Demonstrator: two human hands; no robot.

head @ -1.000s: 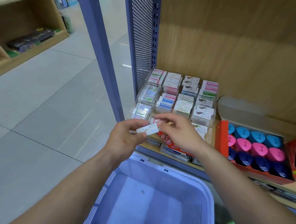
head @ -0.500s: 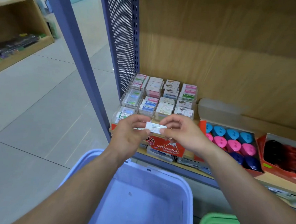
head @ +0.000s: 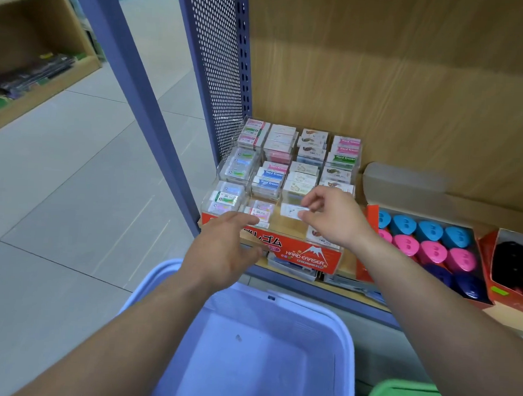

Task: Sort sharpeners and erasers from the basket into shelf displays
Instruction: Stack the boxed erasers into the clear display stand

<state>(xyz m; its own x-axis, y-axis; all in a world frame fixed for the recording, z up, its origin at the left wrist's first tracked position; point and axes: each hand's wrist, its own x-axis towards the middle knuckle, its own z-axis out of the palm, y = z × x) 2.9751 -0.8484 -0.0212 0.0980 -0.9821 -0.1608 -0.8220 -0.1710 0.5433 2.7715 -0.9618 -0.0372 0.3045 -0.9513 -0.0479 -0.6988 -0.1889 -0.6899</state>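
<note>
Right hand [head: 335,220] pinches a white eraser [head: 293,211]; beneath it, the eraser display [head: 308,256]. Left hand [head: 224,250], just beside, relaxed, holds nothing.

- My right hand [head: 335,220], at frame centre, pinches a white eraser [head: 293,211] between thumb and fingertips over a front compartment of the clear eraser display [head: 311,256].
- My left hand [head: 224,250] holds nothing; its fingers reach loosely toward the display's red front.
- The blue basket [head: 309,307] fills the bottom centre.
- Blue and pink sharpeners [head: 431,250] sit boxed at the right.

Bright, even overhead light, soft shadows, slight motion blur, wide-angle bending at the edges.
</note>
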